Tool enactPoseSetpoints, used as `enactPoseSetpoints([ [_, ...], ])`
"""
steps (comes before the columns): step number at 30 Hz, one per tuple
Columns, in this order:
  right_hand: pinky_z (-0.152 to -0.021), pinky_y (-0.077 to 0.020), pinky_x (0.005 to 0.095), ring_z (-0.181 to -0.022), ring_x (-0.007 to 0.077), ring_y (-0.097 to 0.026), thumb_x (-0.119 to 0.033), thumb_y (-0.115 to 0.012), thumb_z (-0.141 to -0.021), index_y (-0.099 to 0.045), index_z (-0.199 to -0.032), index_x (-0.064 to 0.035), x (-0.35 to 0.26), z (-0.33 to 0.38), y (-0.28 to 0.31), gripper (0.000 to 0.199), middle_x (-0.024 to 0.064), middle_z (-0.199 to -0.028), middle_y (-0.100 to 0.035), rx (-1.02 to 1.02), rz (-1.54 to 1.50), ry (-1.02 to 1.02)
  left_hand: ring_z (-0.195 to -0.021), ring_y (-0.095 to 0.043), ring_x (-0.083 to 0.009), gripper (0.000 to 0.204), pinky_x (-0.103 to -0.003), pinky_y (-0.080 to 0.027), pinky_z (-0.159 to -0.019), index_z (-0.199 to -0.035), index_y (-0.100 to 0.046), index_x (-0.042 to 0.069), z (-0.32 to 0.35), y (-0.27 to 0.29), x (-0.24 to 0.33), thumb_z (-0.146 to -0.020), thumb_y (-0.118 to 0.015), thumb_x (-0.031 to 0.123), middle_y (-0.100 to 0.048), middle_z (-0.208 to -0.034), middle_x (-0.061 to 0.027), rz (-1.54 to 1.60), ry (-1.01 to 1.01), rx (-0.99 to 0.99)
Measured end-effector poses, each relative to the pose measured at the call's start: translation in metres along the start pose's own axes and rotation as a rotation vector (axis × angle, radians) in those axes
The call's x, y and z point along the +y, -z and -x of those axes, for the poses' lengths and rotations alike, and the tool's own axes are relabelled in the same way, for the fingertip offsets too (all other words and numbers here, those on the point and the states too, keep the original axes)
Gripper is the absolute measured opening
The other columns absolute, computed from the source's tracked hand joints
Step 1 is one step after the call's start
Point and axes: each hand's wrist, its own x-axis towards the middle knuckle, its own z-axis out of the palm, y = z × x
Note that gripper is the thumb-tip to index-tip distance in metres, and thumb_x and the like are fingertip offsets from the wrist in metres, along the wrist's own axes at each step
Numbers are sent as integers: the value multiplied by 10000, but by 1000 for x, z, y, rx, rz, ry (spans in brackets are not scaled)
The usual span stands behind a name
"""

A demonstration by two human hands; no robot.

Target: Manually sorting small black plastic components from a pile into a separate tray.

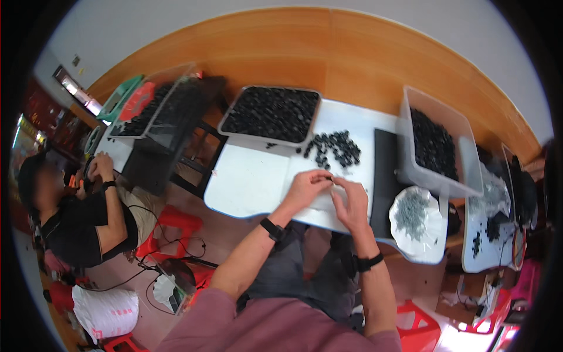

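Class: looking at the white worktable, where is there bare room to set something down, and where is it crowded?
Bare: the table's left half, between the grey tray and near edge. Crowded: the loose black pieces, both hands (left, right), clear bin and white bowl.

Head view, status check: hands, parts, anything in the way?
Left hand and right hand meet fingertip to fingertip over the white table. Held piece too small to tell. Loose black parts lie apart, beyond them.

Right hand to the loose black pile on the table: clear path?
Probably yes. The right hand is at the table's near edge, and the pile lies just beyond it on the white table, with nothing between. The left hand is off to the side.
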Motion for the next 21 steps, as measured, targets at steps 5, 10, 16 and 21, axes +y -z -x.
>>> enactPoseSetpoints([
  [5, -759, -560, 349, -831, 254, -721, -67, -742, -892, -743, -1055, -17, 7, -5, -11, 170, 132, -983, -762, 169, -266, -382, -987, -702, -110, 252, -235, -549, -875, -1201, -708, -41, 2, 2, 2, -968, -719, 55, -767, -1084, -86, -39, -33, 21],
  [10, -732, -563, 331, -790, 242, -722, -61, -736, -898, -751, -1024, -5, 8, -3, -12, 138, 137, -935, -752, 109, -219, -425, -936, -694, -89, 250, -223, -545, -819, -1192, -712, -32, 4, -1, 3, -964, -731, 70, -766, -1035, -60, -114, -74, 44],
  [16, -731, -571, 341, -789, 262, -732, -52, -725, -906, -750, -1014, 0, 7, 1, -12, 122, 144, -932, -751, 113, -173, -394, -898, -672, -69, 242, -220, -538, -788, -1180, -718, -31, 5, -5, -2, -954, -736, 55, -761, -997, -49, -91, -92, 55],
  [21, -727, -576, 334, -790, 257, -734, -37, -721, -910, -744, -1013, 0, 5, 0, -11, 111, 141, -934, -748, 81, -163, -418, -879, -673, -69, 306, -227, -544, -791, -1213, -721, -23, 8, -6, 5, -927, -776, 68, -764, -972, -58, -96, -70, 65],
])
